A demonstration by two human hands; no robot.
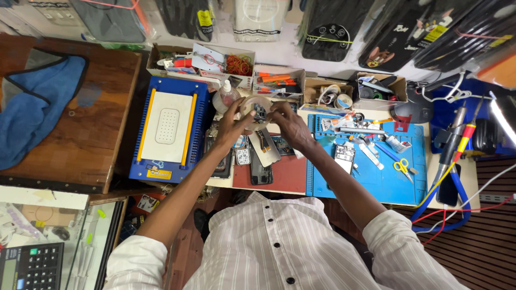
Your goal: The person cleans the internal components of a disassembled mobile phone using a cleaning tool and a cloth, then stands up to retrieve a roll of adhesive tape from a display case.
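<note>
Cluttered repair bench (279,180) at frame centre: left hand (232,124) and right hand (285,121) both grasp a clear round tape roll (256,106), blue silicone mat (376,182) to the right

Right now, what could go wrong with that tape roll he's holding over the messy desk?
Both the left hand and right hand hold the tape roll above loose phone parts; if dropped, it might knock them about. The small bottle stands close to the left hand, so a bump could tip it.
</note>
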